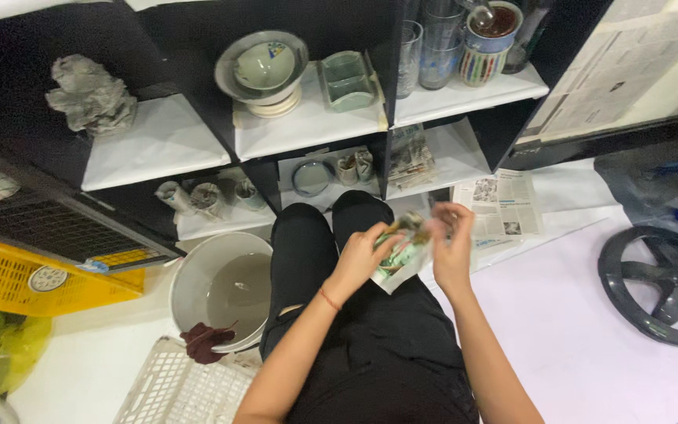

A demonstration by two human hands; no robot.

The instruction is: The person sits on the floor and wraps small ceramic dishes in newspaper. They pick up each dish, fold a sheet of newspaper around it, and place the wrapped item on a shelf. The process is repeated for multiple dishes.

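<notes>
Head view is showing both hands gripping a paper-wrapped bundle (402, 253) just above the lap in black trousers (370, 330). Left hand (360, 255) is clenching the bundle's left side, fingers curled around it. Right hand (450, 243) is pinching its upper right edge, thumb and fingertips closed on the wrap. Left of the lap, a white bucket (221, 290) is sitting.

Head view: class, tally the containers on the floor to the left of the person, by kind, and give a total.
Yellow crate: 1
Bucket: 1
White basket: 1
Total: 3
</notes>
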